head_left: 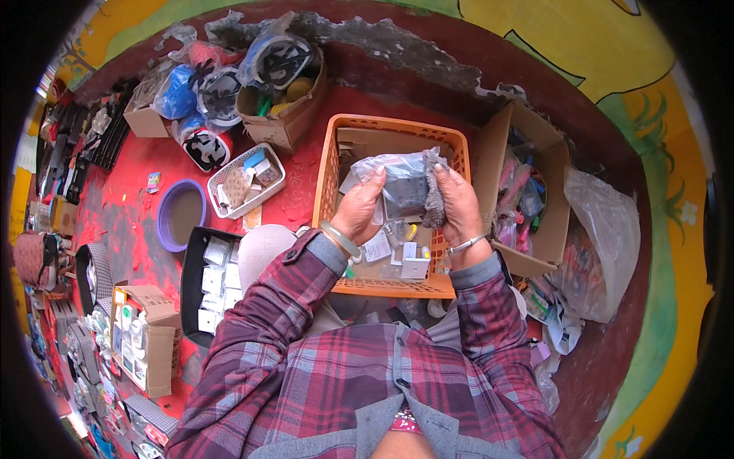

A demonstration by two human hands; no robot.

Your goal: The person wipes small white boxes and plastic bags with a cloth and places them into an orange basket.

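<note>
Over an orange plastic basket [325, 172] I hold up a clear plastic bag [394, 162] with a dark, flat, boxy item inside. My left hand [358, 208] pinches the bag's left edge between thumb and fingers. At its right side, my right hand [459, 205] is closed on a fuzzy grey cloth [434, 200], which lies against the bag. Below them in the basket are a small white box [415, 268], a white card [377, 247] and small clear packets. What exactly the bag contains cannot be made out.
A cardboard box [539, 264] of colourful items stands right of the basket, beside a large clear plastic sheet [608, 237]. To the left are a white basket [279, 186], a purple basin [163, 222] and a black tray [191, 287]. Wrapped helmets [279, 61] sit behind.
</note>
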